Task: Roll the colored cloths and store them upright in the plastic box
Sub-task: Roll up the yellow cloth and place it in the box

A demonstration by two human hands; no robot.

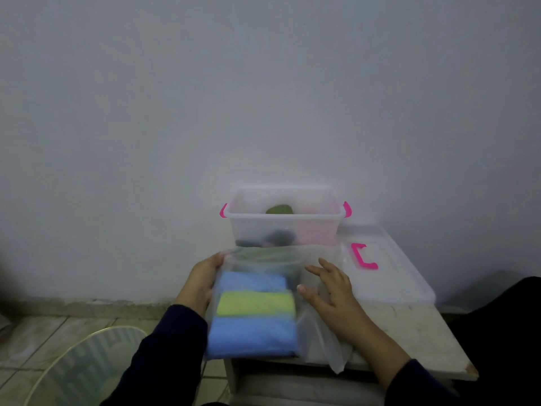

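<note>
Bagged cloths on bench, plastic box (285, 219) behind.
Left hand (202, 284) in closed grip on clear bag's (316, 335) left edge; right hand (330, 291) flat, fingers spread, on bag. Folded blue and yellow cloths (253, 315) inside bag, near bench (415, 335) front edge.

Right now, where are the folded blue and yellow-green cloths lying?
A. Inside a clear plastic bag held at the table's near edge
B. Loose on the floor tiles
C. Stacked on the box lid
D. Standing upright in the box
A: the folded blue and yellow-green cloths show through a clear plastic bag, with the left hand gripping its side and the right hand open, resting on it.
</note>
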